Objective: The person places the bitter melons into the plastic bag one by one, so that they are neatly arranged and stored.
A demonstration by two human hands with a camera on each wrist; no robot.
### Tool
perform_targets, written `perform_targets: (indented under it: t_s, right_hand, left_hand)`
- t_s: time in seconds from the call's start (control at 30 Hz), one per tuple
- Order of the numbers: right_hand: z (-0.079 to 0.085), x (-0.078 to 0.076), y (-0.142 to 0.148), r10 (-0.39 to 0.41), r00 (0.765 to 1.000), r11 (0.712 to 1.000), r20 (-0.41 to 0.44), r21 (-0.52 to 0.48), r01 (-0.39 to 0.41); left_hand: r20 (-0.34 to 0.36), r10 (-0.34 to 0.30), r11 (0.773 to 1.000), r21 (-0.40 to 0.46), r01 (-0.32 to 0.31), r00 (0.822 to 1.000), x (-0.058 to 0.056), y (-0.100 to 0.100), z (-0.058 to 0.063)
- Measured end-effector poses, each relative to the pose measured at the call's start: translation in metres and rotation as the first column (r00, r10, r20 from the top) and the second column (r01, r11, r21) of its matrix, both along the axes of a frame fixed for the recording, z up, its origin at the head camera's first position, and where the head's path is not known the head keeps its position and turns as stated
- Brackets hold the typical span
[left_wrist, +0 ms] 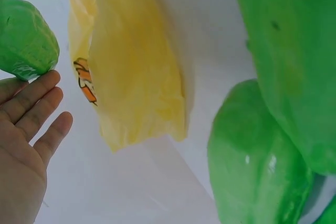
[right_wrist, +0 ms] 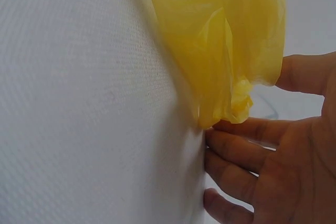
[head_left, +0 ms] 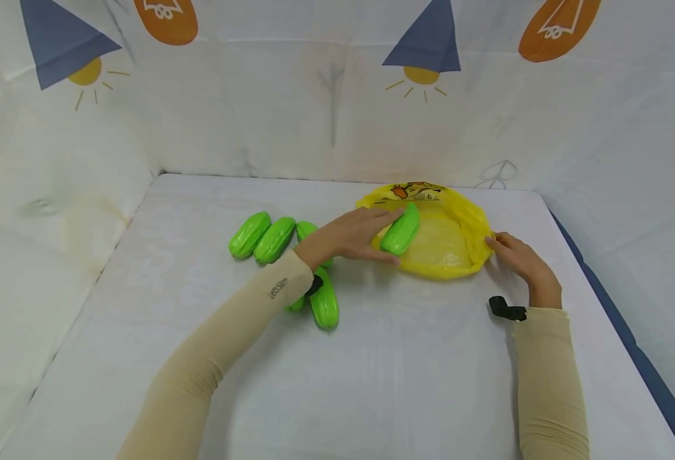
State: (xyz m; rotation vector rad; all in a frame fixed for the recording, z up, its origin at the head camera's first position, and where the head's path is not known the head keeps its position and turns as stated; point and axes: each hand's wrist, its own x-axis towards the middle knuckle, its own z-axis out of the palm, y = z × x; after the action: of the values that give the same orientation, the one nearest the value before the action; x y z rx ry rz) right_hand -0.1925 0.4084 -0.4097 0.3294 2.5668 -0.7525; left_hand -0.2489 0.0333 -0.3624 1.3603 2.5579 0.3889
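Note:
My left hand (head_left: 360, 235) holds a glossy bright green toy zucchini (head_left: 401, 230) over the near left part of a yellow plastic bag (head_left: 437, 265). Its fingers reach the upper end and the thumb lies by the lower end. The left wrist view shows the zucchini (left_wrist: 26, 38) at the fingertips, with other fingers fairly straight. The bag's mouth is spread open, and a printed picture shows on its far rim. With thumb and fingers, my right hand (head_left: 518, 259) pinches the bag's right edge; the gathered yellow film (right_wrist: 226, 77) shows between them in the right wrist view.
Several more green zucchini (head_left: 250, 235) lie left of the bag, some partly hidden under my left forearm. They loom close in the left wrist view (left_wrist: 257, 156). A white table (head_left: 371, 383) carries everything, with a printed white cloth wall (head_left: 280, 108) behind it.

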Motion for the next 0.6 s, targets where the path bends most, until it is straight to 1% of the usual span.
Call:
perform_targets:
  t_s: [0.17,0.27,0.47,0.6]
  right_hand:
    - [-0.001,-0.001,0.001,-0.005,1.000,1.000,0.004,-0.005,0.005]
    - [-0.002,-0.001,0.002,-0.005,1.000,1.000,0.002,-0.008,0.005]
    - [-0.002,-0.002,0.003,0.000,1.000,1.000,-0.003,-0.010,0.000]
    - [-0.002,-0.001,0.003,-0.002,1.000,1.000,0.000,-0.013,0.002]
  left_hand:
    - [-0.009,-0.029,0.999,0.019,0.029,1.000,-0.001,0.007,-0.002]
    - [-0.019,-0.036,0.999,0.015,0.037,0.999,-0.002,0.012,-0.002]
    - [-0.011,-0.032,0.999,-0.039,0.031,0.999,-0.005,0.024,-0.002]
    - [-0.004,-0.041,0.996,-0.079,0.041,0.999,-0.006,0.033,-0.003]
